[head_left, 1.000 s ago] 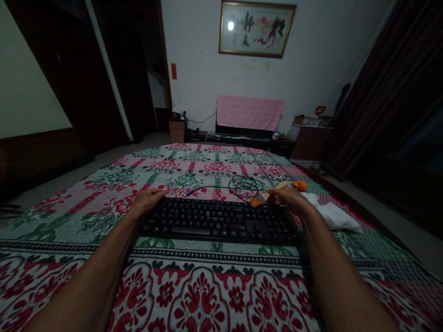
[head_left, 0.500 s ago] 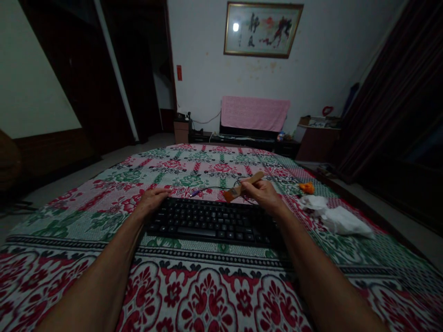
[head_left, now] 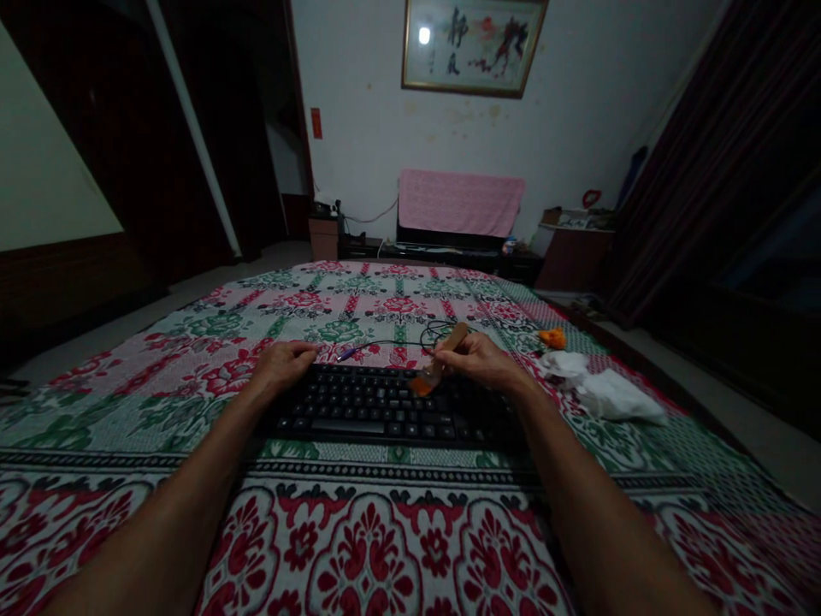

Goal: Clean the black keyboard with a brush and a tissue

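A black keyboard [head_left: 359,400] lies in front of me on the patterned cloth. At its far left corner, my left hand [head_left: 282,366] is closed on the edge, fingers together. My right hand [head_left: 481,359] grips a flat paintbrush [head_left: 454,337] by its wooden handle. The brush tilts down to the left, and its orange-brown bristles are over the keys right of the middle; whether they touch is hard to tell. Behind the keyboard runs its thin black cable [head_left: 385,343], coiled near my right hand and ending in a purple plug [head_left: 347,352].
Crumpled white tissue or plastic [head_left: 619,396] and an orange crumpled item [head_left: 552,339] lie to the right. The red, green and white cloth [head_left: 385,547] covers the whole surface. Beyond its far end stands a low cabinet with a pink towel [head_left: 460,201] draped over something.
My right hand has lowered the paintbrush onto or just above the keys, its handle now steeper. My left hand stays at the keyboard's corner. The view has shifted slightly right.
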`<state>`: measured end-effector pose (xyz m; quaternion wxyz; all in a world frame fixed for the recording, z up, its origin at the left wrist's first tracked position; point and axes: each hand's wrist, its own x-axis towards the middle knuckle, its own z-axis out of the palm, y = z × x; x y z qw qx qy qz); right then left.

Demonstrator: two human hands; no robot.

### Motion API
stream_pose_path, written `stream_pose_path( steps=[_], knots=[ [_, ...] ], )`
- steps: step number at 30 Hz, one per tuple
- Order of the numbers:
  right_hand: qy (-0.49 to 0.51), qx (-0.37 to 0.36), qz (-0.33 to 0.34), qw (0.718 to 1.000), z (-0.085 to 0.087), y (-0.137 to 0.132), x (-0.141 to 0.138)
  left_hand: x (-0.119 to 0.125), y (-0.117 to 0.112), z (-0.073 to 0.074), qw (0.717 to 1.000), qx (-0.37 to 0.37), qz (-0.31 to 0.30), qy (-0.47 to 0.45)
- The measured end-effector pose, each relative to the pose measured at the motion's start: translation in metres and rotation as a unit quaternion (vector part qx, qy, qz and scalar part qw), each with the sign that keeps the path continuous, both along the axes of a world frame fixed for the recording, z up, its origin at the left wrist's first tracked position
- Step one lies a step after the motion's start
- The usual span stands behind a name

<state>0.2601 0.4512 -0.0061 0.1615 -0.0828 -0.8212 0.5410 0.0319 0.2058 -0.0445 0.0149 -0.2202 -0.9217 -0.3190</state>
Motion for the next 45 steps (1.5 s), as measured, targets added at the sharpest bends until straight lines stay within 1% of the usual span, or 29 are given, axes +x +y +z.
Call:
stream_pose_path(
  steps=[2, 4, 9, 12, 15, 18, 20, 22, 24, 28, 30, 32, 35, 38, 40, 42, 45],
  knots=[
    [0.005, -0.012, -0.020, 1.000, 0.006, 0.002, 0.005, 0.008, 0.007, 0.006, 0.998, -0.042, -0.029, 0.028],
    [0.023, -0.024, -0.024, 0.999, 0.007, -0.003, 0.005, 0.014, 0.015, 0.012, 0.995, -0.064, -0.067, 0.042],
    [0.041, -0.027, 0.013, 0.999, -0.008, -0.019, -0.011, 0.025, 0.034, 0.024, 0.983, -0.094, -0.154, 0.039],
    [0.024, -0.016, 0.035, 0.999, -0.012, -0.016, -0.011, 0.028, 0.039, 0.024, 0.974, -0.108, -0.197, 0.035],
    [-0.004, -0.012, 0.040, 0.999, -0.006, -0.003, 0.000, 0.027, 0.038, 0.018, 0.968, -0.112, -0.224, 0.032],
    [-0.040, -0.016, 0.038, 0.998, 0.006, 0.010, 0.013, 0.025, 0.037, 0.013, 0.967, -0.100, -0.232, 0.026],
    [-0.044, -0.019, 0.013, 0.999, 0.012, 0.015, 0.018, 0.025, 0.037, 0.013, 0.968, -0.095, -0.232, 0.024],
    [-0.029, -0.022, -0.018, 0.999, 0.015, 0.014, 0.019, 0.027, 0.038, 0.015, 0.968, -0.100, -0.229, 0.026],
    [-0.013, -0.022, -0.024, 0.999, 0.013, 0.009, 0.014, 0.028, 0.039, 0.017, 0.968, -0.109, -0.225, 0.030],
    [0.004, -0.014, 0.027, 1.000, 0.003, -0.001, 0.004, 0.027, 0.039, 0.016, 0.969, -0.106, -0.223, 0.023],
    [-0.011, -0.014, 0.049, 0.999, 0.000, 0.001, 0.004, 0.025, 0.039, 0.014, 0.970, -0.098, -0.220, 0.014],
    [-0.046, -0.012, 0.060, 0.997, 0.002, 0.008, 0.011, 0.024, 0.039, 0.013, 0.972, -0.094, -0.216, 0.004],
    [-0.087, -0.005, 0.058, 0.994, 0.010, 0.024, 0.028, 0.025, 0.038, 0.014, 0.973, -0.085, -0.216, -0.007],
    [-0.079, 0.006, 0.034, 0.996, 0.020, 0.034, 0.039, 0.027, 0.038, 0.015, 0.973, -0.080, -0.218, -0.007],
    [-0.043, 0.001, 0.004, 0.999, 0.022, 0.033, 0.039, 0.027, 0.038, 0.016, 0.973, -0.084, -0.214, -0.009],
    [-0.011, -0.018, -0.010, 1.000, 0.021, 0.027, 0.034, 0.027, 0.038, 0.015, 0.973, -0.087, -0.216, -0.006],
    [-0.012, -0.043, 0.020, 0.999, 0.012, 0.014, 0.024, 0.025, 0.039, 0.012, 0.971, -0.088, -0.221, 0.004]
  ],
)
